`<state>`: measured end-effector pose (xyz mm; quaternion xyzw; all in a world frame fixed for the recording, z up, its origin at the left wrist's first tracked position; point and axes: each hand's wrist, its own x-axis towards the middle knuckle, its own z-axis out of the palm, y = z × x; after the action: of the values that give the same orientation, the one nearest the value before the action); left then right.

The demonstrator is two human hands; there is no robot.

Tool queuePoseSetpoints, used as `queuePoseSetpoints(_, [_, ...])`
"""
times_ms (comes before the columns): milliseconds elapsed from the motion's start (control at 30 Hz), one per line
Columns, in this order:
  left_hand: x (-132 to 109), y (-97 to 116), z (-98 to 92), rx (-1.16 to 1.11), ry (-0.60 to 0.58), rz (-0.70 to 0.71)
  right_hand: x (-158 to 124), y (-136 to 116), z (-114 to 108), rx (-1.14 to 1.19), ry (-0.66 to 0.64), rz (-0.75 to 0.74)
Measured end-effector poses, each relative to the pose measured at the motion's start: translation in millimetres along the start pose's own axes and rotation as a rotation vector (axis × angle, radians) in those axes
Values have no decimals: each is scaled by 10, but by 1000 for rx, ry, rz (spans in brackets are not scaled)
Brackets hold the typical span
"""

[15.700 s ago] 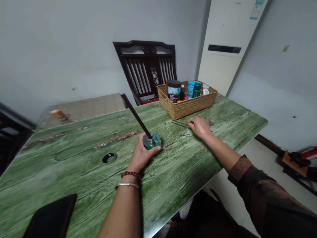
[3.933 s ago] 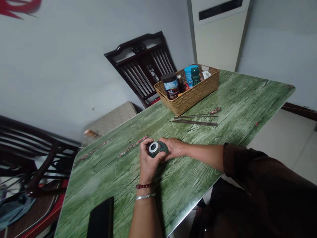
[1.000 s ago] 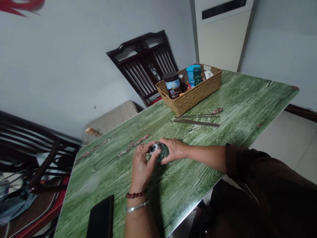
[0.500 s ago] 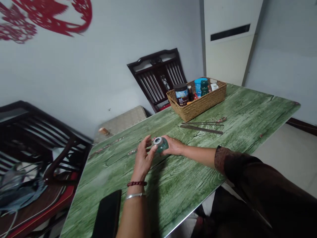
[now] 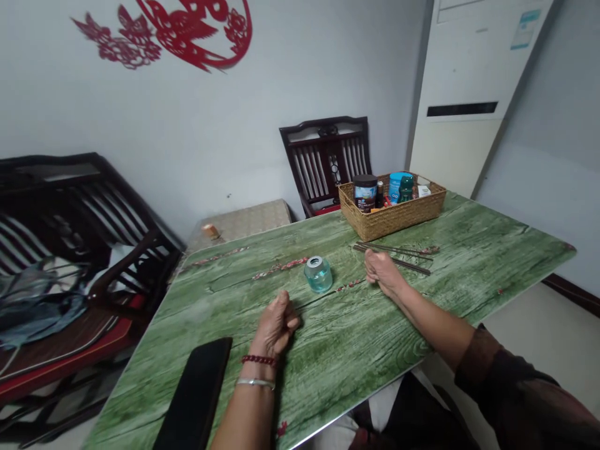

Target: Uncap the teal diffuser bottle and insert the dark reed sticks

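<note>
A small round glass bottle [image 5: 319, 277] of pale teal liquid stands upright on the green table, its silver collar open in the middle. My left hand [image 5: 277, 322] rests loosely closed below and left of the bottle, apart from it, with nothing showing in its fingers. To the right of the bottle, my right hand [image 5: 380, 270] has its fingers curled in and shows nothing in them. It is close to the left ends of several thin dark sticks [image 5: 407, 265] and overlaps them in view; contact is unclear.
Behind the sticks sits a wicker basket [image 5: 398, 220] with a dark-lidded jar [image 5: 365, 192], a blue container [image 5: 397, 186] and a green bottle [image 5: 405, 189]. A black phone-like slab [image 5: 194, 394] lies left of my left forearm. Dark wooden chairs [image 5: 330, 156] stand beyond the table.
Both hands have let go of the bottle, which now stands on the table. My left hand has drawn back toward me; my right has moved right, up to the sticks. The view has shifted.
</note>
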<state>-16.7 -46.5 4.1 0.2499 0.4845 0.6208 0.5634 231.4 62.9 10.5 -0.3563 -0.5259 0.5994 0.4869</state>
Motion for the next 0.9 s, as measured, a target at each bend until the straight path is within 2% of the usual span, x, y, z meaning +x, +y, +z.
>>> queuePoseSetpoints(133, [37, -116, 79, 209, 95, 87, -108, 309, 3, -132, -28, 99])
queuePoseSetpoints(233, [52, -153, 91, 258, 128, 131, -109, 415, 32, -266, -49, 84])
queuePoseSetpoints(533, [29, -188, 91, 299, 109, 168, -86, 422, -19, -418, -94, -8])
queuePoseSetpoints(900, [26, -224, 94, 343, 110, 193, -110, 427, -4, -432, -83, -41])
